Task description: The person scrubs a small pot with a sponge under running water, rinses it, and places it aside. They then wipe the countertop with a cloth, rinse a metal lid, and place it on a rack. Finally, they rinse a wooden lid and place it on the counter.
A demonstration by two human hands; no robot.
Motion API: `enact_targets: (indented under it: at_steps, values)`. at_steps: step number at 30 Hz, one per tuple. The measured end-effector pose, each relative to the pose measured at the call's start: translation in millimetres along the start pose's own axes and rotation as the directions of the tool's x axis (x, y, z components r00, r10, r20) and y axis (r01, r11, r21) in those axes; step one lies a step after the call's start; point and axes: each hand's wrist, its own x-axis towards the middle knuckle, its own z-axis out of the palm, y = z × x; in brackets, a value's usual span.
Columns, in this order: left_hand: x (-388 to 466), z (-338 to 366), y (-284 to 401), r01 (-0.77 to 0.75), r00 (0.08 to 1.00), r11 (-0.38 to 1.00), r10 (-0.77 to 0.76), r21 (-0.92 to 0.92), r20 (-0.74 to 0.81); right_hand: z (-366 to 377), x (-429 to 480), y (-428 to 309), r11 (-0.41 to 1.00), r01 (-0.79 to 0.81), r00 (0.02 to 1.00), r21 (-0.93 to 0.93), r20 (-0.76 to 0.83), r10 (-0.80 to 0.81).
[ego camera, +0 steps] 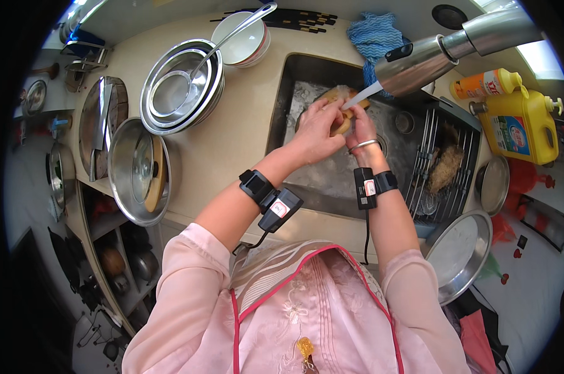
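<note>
My left hand (317, 128) and my right hand (362, 126) are close together over the sink (328, 180), under a stream of water from the metal faucet (415, 65). Between and beneath the fingers lies a yellow-brown item (341, 127), partly covered by the hands; I cannot tell what it is. More of the same colour shows just beyond the fingertips, wet by the water. The fingers of both hands are bent around the item. A metal bangle (363, 145) circles the right wrist, and each forearm bears a strapped black device.
Nested steel bowls (146, 105) with a ladle, white bowls (239, 37) and a steel basin (116, 187) stand left. A cleaver (103, 117) lies on a round board. A blue cloth (375, 35), a rack (420, 163) with a scrubber and a yellow detergent jug (536, 117) are right.
</note>
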Motion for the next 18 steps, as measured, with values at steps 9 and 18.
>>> enact_targets:
  at_steps: [9, 18]
  values:
    - [27.8, 44.5, -4.9, -0.06, 0.987, 0.995, 0.071, 0.074, -0.147, -7.3, -34.6, -16.3, 0.998, -0.063, 0.998, 0.013, 0.01, 0.062]
    - [48.7, 36.0, -39.4, 0.322, 0.947, 0.944, -0.322, -0.073, 0.016, 7.1, -42.9, 9.0, 1.0, -0.001, 0.999, 0.03, 0.039, 0.0]
